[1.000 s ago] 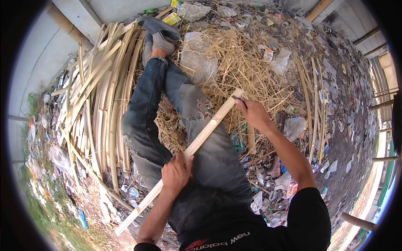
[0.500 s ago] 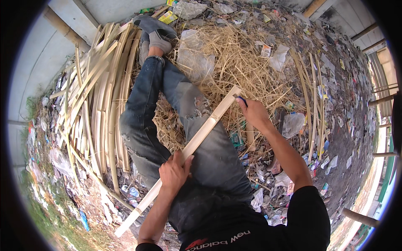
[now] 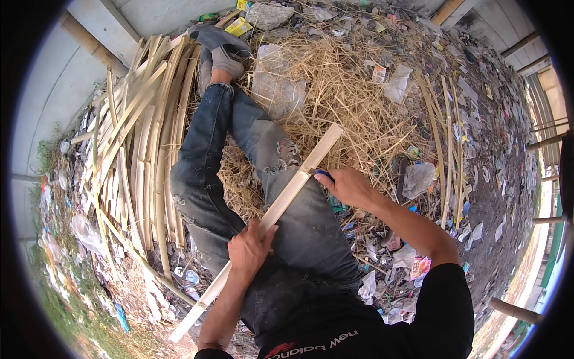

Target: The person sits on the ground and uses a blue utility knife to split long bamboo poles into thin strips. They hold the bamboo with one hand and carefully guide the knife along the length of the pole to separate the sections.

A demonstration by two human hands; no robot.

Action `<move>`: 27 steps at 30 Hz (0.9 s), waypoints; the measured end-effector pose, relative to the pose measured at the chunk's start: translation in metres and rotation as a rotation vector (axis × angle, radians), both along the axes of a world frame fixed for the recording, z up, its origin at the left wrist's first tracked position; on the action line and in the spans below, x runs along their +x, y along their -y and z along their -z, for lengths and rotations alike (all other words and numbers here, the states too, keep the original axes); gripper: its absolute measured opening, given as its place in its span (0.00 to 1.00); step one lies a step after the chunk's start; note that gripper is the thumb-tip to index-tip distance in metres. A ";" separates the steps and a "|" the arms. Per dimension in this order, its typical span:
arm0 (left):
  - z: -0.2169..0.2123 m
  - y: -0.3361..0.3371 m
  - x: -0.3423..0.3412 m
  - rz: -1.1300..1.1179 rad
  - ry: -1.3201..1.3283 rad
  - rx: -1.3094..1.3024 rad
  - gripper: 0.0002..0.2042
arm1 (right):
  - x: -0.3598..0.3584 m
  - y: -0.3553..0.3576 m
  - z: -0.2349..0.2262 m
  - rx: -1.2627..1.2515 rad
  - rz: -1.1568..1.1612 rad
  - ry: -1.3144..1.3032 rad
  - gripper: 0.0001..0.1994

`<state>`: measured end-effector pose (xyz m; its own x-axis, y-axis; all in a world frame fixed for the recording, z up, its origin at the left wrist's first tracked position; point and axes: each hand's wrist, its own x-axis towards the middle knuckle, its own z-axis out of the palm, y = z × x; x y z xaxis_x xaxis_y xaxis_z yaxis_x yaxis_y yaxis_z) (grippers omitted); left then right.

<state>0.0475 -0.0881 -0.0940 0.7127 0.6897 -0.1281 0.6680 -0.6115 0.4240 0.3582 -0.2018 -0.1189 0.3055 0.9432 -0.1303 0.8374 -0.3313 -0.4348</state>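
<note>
A long, pale split bamboo strip point(image 3: 291, 190) lies slantwise across my thighs, its far end over the straw. My left hand point(image 3: 249, 246) is closed around it near my lap, thumb on the right side. My right hand point(image 3: 351, 184) grips the dark blue handle of a knife point(image 3: 323, 174). The short blade touches the strip's right edge, just above a node. Most of the handle is hidden inside my fist.
Thin bamboo shavings point(image 3: 353, 96) heap up beyond my legs. A stack of split bamboo strips point(image 3: 152, 155) leans at the left. More narrow strips point(image 3: 447, 143) lie on the right, on ground littered with plastic scraps. A pale wall point(image 3: 51, 113) rises at the far left.
My right hand has drawn the knife toward me along the strip, from near its far end to just above the node. The left hand stays in nearly the same place.
</note>
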 end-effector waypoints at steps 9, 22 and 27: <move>-0.002 -0.003 0.000 -0.004 0.066 0.038 0.21 | 0.012 -0.003 0.001 -0.060 0.120 -0.007 0.34; -0.012 -0.001 0.004 -0.029 0.028 -0.065 0.20 | 0.039 -0.017 -0.011 -0.109 0.247 -0.041 0.35; -0.008 -0.006 -0.002 -0.023 0.025 -0.072 0.20 | 0.087 -0.010 0.014 -0.044 0.363 -0.006 0.36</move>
